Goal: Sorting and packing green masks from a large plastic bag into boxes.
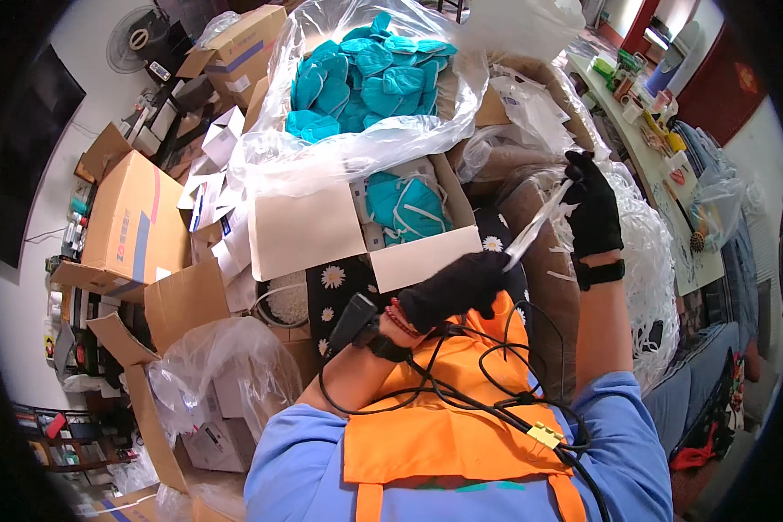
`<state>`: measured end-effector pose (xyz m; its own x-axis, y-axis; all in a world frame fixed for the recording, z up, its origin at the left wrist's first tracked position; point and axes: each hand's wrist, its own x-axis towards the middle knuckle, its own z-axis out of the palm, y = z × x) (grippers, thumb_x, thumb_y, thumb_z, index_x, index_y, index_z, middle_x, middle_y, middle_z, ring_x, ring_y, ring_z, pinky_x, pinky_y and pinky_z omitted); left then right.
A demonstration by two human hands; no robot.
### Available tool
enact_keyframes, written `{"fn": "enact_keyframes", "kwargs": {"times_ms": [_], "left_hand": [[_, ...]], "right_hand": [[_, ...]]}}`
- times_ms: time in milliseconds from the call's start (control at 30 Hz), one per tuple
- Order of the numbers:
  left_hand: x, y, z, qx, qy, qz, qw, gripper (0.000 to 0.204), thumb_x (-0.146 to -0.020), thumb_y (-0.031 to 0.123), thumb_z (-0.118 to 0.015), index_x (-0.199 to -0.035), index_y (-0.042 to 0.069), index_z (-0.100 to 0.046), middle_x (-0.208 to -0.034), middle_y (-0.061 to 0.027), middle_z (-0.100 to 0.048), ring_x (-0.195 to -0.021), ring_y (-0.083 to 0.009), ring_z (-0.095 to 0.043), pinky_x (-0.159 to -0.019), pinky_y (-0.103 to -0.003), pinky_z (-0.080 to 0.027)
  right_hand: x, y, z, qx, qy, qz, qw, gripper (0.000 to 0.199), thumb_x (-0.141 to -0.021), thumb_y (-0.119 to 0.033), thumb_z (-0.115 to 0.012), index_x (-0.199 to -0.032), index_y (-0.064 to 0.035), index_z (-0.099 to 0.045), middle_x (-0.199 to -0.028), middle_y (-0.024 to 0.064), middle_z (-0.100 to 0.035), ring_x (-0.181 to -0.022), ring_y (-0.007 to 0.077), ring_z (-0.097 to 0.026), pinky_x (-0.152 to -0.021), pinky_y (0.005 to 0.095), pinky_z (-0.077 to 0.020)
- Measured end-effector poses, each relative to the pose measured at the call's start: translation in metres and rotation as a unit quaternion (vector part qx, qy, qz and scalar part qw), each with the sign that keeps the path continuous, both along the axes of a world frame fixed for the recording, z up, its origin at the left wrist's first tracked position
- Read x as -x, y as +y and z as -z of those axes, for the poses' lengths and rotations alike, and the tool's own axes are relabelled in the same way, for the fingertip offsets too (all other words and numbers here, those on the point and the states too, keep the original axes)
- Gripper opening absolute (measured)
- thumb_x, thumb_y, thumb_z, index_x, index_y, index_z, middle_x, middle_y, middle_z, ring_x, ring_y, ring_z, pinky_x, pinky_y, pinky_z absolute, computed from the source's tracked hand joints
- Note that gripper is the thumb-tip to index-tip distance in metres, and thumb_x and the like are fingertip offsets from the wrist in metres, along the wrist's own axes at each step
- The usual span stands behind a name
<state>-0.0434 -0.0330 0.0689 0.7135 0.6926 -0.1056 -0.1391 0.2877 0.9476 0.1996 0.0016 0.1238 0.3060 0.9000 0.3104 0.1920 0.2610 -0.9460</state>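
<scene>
Both my hands wear black gloves. A thin white strip [538, 224] runs taut and slanting between them, narrow like a bundle of bands; its exact kind is unclear. My left hand [457, 291] closes on its lower end above my orange apron [439, 431]. Higher and to the right, my right hand [593, 209] pinches the upper end. Just beyond my left hand stands an open white carton [309, 228] with its flaps spread. Inside it lie teal face masks [406, 207] with white straps.
A plastic-lined box [370, 146] heaped with teal masks stands ahead. On the right sits a clear bag of tangled white bands [648, 287]. Cardboard boxes [143, 217] crowd the left, one holding white cartons [217, 444]. Black cables [474, 404] loop across my apron.
</scene>
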Motion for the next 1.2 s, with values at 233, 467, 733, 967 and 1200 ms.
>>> {"fn": "enact_keyframes", "kwargs": {"times_ms": [233, 467, 733, 967, 1200], "left_hand": [[0.026, 0.041, 0.002, -0.386, 0.118, -0.25, 0.88, 0.009, -0.081, 0.01, -0.06, -0.084, 0.006, -0.053, -0.069, -0.0043, -0.05, -0.063, -0.0151, -0.051, -0.057, -0.028, -0.043], [-0.042, 0.04, 0.046, -0.097, -0.046, -0.165, 0.98, 0.029, -0.095, 0.034, -0.042, -0.098, 0.009, -0.055, -0.087, -0.0075, -0.063, -0.076, -0.0205, -0.067, -0.065, -0.034, -0.056], [-0.045, 0.034, 0.033, -0.38, 0.163, -0.142, 0.899, 0.045, -0.078, 0.019, -0.065, -0.119, 0.004, -0.053, -0.096, -0.02, -0.063, -0.088, -0.0351, -0.063, -0.074, -0.042, -0.051], [-0.044, 0.012, 0.02, -0.339, 0.072, -0.207, 0.915, 0.061, -0.07, 0.009, -0.072, -0.127, 0.004, -0.052, -0.11, -0.0209, -0.062, -0.103, -0.0348, -0.06, -0.088, -0.04, -0.049], [-0.039, 0.013, 0.012, -0.337, 0.172, -0.192, 0.905, 0.046, -0.073, 0.01, -0.069, -0.117, 0.003, -0.057, -0.102, -0.0189, -0.065, -0.094, -0.0372, -0.062, -0.082, -0.04, -0.05]], "right_hand": [[0.005, -0.007, -0.015, 0.01, 0.205, -0.055, 0.977, 0.034, -0.099, -0.031, -0.047, -0.109, -0.0009, -0.06, -0.074, -0.0055, -0.048, -0.057, 0.0039, -0.038, -0.051, 0.019, -0.0313], [0.077, -0.014, -0.011, 0.015, 0.317, -0.122, 0.94, 0.033, -0.099, -0.033, -0.047, -0.103, -0.0035, -0.061, -0.066, -0.0064, -0.044, -0.052, 0.0041, -0.037, -0.047, 0.021, -0.0294], [0.091, -0.017, 0.011, 0.007, 0.312, -0.082, 0.946, 0.02, -0.094, -0.03, -0.057, -0.095, -0.0104, -0.062, -0.077, -0.0018, -0.058, -0.063, 0.0078, -0.054, -0.055, 0.0215, -0.0422], [0.108, -0.02, 0.01, -0.024, 0.288, -0.064, 0.955, 0.017, -0.094, -0.026, -0.059, -0.094, -0.0095, -0.061, -0.08, -0.002, -0.061, -0.069, 0.0074, -0.058, -0.061, 0.0223, -0.0467], [0.109, -0.025, 0.026, -0.062, 0.021, -0.025, 0.998, 0.017, -0.096, -0.024, -0.055, -0.094, -0.0078, -0.061, -0.08, -0.0018, -0.06, -0.068, 0.0084, -0.056, -0.06, 0.0237, -0.0441]]}}
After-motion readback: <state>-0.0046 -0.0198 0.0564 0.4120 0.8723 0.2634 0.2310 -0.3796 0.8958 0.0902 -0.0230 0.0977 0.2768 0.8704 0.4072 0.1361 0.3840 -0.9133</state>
